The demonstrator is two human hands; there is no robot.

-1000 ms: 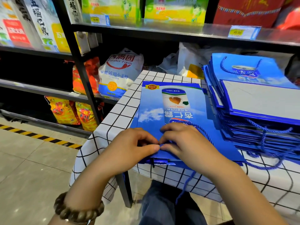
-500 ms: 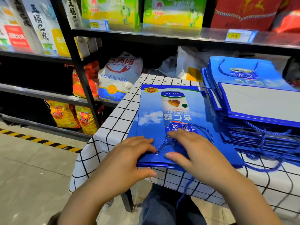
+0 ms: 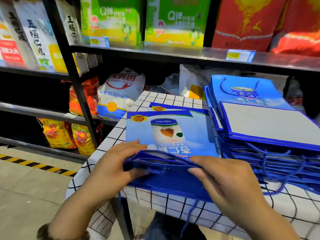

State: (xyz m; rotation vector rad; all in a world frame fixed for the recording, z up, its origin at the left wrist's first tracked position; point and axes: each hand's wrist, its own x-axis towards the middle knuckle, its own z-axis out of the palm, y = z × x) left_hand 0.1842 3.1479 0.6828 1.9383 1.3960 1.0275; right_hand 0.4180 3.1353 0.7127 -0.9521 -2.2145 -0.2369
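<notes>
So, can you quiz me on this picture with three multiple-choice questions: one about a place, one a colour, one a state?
1. Where is the stack of bags?
A) on the table, right of the held bag
B) on the floor
C) on the top shelf

2. What colour are the cord handles?
A) red
B) blue
C) white

3. The held bag's mouth is:
A) taped shut
B) pulled partly open
C) torn off

Answers: 1 A, the stack sits on the checked cloth beside it; 2 B, every cord is blue; 3 B, its top edges gape apart.
</notes>
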